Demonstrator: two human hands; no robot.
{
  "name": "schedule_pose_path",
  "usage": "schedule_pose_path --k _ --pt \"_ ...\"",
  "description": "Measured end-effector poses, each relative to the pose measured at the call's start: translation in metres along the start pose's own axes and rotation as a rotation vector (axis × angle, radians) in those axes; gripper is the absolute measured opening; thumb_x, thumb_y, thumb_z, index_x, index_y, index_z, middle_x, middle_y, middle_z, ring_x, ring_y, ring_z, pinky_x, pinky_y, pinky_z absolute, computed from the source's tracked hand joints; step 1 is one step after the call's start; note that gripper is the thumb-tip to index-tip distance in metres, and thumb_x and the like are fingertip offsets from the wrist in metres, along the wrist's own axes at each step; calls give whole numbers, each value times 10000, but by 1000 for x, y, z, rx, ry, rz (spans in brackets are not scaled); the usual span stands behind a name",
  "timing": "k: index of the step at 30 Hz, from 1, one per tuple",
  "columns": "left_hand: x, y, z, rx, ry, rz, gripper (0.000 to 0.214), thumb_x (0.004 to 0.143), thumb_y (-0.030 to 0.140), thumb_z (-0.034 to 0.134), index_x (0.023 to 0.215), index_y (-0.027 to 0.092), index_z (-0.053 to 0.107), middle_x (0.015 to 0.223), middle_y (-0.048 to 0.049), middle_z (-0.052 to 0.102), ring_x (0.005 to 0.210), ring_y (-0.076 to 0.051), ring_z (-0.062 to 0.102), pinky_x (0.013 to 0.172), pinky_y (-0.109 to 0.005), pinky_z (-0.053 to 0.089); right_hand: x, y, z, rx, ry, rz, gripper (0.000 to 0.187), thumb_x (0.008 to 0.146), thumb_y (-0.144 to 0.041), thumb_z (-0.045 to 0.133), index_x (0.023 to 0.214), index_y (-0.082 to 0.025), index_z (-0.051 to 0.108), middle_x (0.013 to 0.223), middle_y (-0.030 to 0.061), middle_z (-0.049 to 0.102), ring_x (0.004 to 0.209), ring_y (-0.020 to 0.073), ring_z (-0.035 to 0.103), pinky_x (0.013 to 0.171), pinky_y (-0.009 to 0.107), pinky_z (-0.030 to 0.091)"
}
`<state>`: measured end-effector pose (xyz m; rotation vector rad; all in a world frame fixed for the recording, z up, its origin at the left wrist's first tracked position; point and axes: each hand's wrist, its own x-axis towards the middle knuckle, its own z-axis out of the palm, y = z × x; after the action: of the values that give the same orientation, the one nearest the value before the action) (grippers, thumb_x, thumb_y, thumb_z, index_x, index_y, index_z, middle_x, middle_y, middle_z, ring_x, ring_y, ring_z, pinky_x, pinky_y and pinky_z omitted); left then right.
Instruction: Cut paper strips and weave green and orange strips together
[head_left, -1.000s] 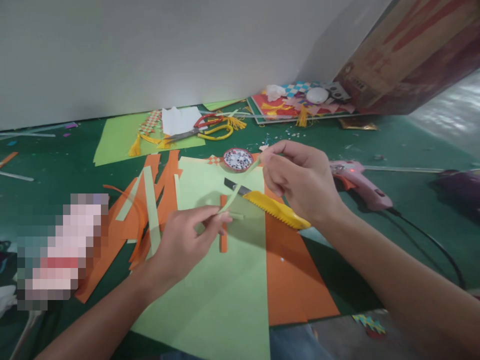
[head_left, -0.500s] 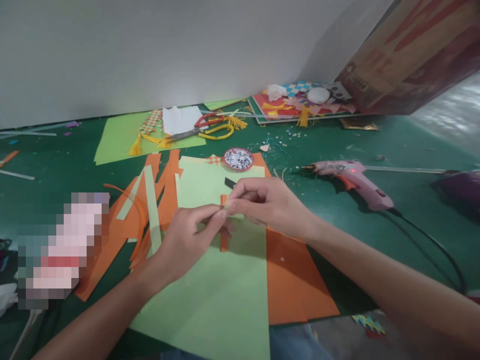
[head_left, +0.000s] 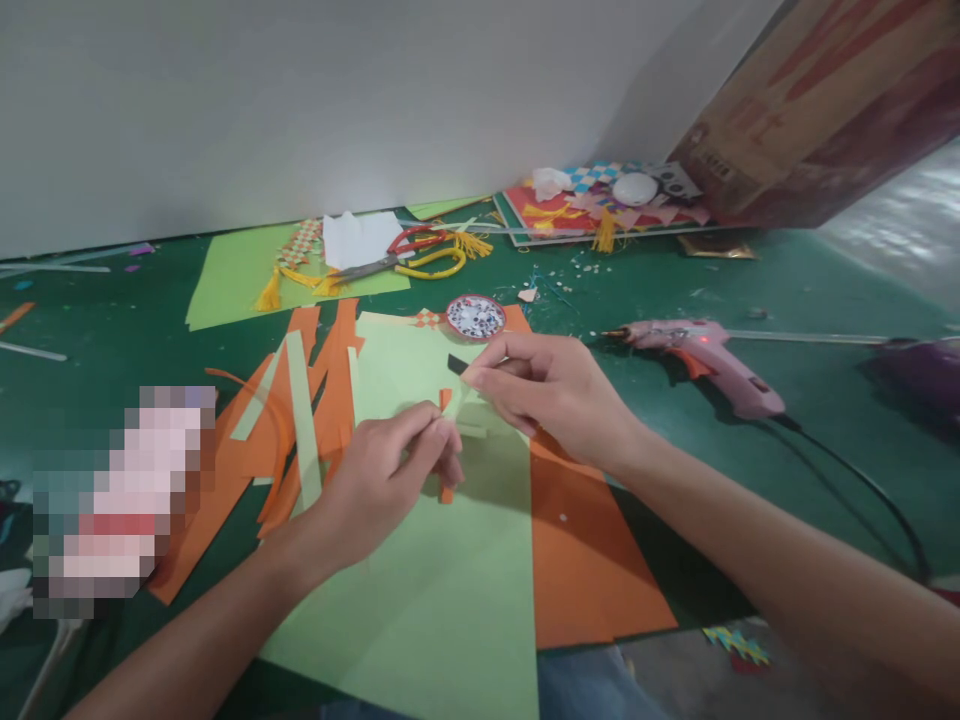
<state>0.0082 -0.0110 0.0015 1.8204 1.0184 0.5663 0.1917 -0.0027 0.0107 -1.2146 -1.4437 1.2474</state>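
My left hand [head_left: 405, 450] is closed in a pinch on a short light green paper strip [head_left: 454, 402]. The strip's upper end is between the thumb and fingers of my right hand [head_left: 551, 390], which is also closed. Out past the right fingertips sticks a small flat black piece [head_left: 456, 365]; whether it is held or lies on the paper I cannot tell. Below both hands is a large light green sheet [head_left: 450, 600]. On it lies an orange paper strip [head_left: 446, 494], partly hidden by my left hand, and another small green strip [head_left: 474, 432].
A pink glue gun [head_left: 712, 360] with a lit red light lies right. Behind are scissors [head_left: 431, 262] and a round dish of small bits [head_left: 476, 317]. Orange paper strips [head_left: 210, 500] lie left, beside a pixelated object [head_left: 127, 500]. An orange sheet [head_left: 585, 560] sticks out rightward.
My hands have drawn apart slightly: the right up and to the right, the left a little down. More of the green strip now shows between them.
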Motion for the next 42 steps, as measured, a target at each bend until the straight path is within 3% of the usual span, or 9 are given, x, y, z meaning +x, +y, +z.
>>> schedule_pose_path --k 6,17,26,36,42 --pt "1 -2 1 101 -23 -7 369 970 371 334 651 197 398 612 37 644 551 -94 544 538 -241 375 0 2 1 12 -5 -12 165 812 -279 597 710 -152 570 370 -96 385 339 42 333 371 212 203" --pt "0 -1 1 153 -56 -16 394 978 372 281 659 197 433 597 35 612 545 -96 527 562 -253 370 0 2 1 20 -11 -20 157 805 -271 593 706 -152 567 366 -99 387 333 38 327 368 205 215" --pt "0 -1 0 158 1 -9 410 981 351 271 646 195 451 573 34 586 538 -98 521 563 -252 369 0 2 2 41 19 -37 149 806 -263 594 706 -157 567 367 -95 389 340 42 328 373 207 222" --pt "0 -2 1 160 -12 -28 342 951 397 339 682 206 427 597 34 618 551 -113 558 550 -235 404 -4 -1 9 21 -112 18 221 767 -325 643 657 -155 554 420 -87 408 371 38 353 362 191 234" --pt "0 -1 1 124 -34 19 376 974 342 280 679 200 465 604 18 615 566 -111 555 581 -235 417 -4 0 8 18 -95 29 216 777 -329 633 670 -157 560 426 -85 406 374 42 355 365 196 239"
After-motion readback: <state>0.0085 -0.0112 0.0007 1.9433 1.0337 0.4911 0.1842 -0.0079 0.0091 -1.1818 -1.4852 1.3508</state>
